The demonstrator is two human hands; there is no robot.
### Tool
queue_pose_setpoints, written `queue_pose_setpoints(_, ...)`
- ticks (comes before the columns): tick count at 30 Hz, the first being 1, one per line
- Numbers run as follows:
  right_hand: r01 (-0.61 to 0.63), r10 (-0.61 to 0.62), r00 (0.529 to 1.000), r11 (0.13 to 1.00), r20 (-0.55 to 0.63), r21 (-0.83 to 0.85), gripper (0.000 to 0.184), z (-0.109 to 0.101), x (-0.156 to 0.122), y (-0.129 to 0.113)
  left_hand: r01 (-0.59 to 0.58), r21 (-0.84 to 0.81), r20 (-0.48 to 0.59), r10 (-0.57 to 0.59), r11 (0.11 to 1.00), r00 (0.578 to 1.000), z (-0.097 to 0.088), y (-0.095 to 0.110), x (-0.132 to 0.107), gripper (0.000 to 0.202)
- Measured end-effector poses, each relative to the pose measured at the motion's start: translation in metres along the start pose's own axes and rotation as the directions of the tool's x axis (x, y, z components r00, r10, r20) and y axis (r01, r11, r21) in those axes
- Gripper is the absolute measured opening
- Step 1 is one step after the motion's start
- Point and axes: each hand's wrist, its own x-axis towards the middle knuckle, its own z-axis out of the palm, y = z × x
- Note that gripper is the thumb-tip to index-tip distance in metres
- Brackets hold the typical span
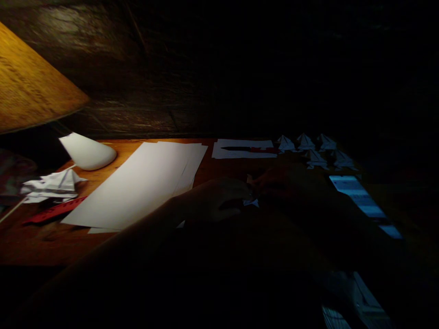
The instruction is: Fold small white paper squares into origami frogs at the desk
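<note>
Lamplight from beneath the yellow shade (37, 87) reached only the left side of the wooden table (30, 244); the right lay nearly black. Large white sheets (147, 183) lay on the lit side, probably so they were easy to see and reach. At the back, a knife (236, 148) rested across smaller papers (226, 154), likely parked clear of my hands. Five folded figures (315, 157) stood in two rows at far right, seemingly grouped out of the way, with a glowing phone (363, 201) nearer me.

A small folded paper (252, 203) sat between my hands, against the table's dark middle. My left hand (226, 198) arched over from the left, thumb spread low; my right hand (274, 182) came in opposite, fingers pointing left. Both met at the paper, but whether either pinched or merely pressed it, I couldn't tell in that shadow.
</note>
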Motion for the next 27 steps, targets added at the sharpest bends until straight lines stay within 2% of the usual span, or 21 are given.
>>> queue_pose_setpoints(3, -0.028, 0.028, 1.0, 1.0, -0.001, 0.011, 0.035, -0.001, -0.003, 0.011, 0.011, -0.011, -0.023, -0.011, 1.0, 1.0, 0.002, 0.0, -0.001, 0.048)
queue_pose_setpoints(6, 0.022, -0.023, 0.999, 0.999, 0.035, 0.039, 0.048, -0.003, -0.005, 0.02, 0.024, 0.002, -0.013, -0.024, 1.0, 1.0, 0.003, 0.0, 0.0, 0.053)
queue_pose_setpoints(9, 0.065, -0.07, 0.996, 0.995, 0.059, 0.075, 0.052, -0.004, -0.006, 0.022, 0.017, 0.029, 0.005, -0.017, 0.999, 1.0, 0.003, -0.001, 0.001, 0.055)
queue_pose_setpoints(13, 0.103, -0.105, 0.994, 0.991, 0.02, 0.084, 0.039, -0.003, -0.005, 0.019, 0.015, 0.047, 0.018, -0.016, 0.999, 1.0, 0.003, -0.003, 0.001, 0.053)
queue_pose_setpoints(16, 0.1, -0.103, 0.994, 0.992, 0.034, 0.08, 0.027, -0.004, -0.003, 0.016, 0.025, 0.044, 0.007, -0.025, 0.999, 1.0, 0.003, -0.003, 0.0, 0.054)
queue_pose_setpoints(21, 0.014, -0.016, 1.0, 0.998, 0.027, 0.067, 0.026, -0.002, -0.001, 0.012, -0.005, 0.049, 0.008, 0.005, 0.999, 1.0, 0.001, -0.002, -0.002, 0.051)
queue_pose_setpoints(27, 0.02, -0.02, 1.0, 1.0, -0.014, 0.022, 0.025, 0.007, 0.002, 0.017, 0.0, 0.047, 0.007, -0.001, 0.999, 1.0, 0.001, -0.001, -0.002, 0.047)
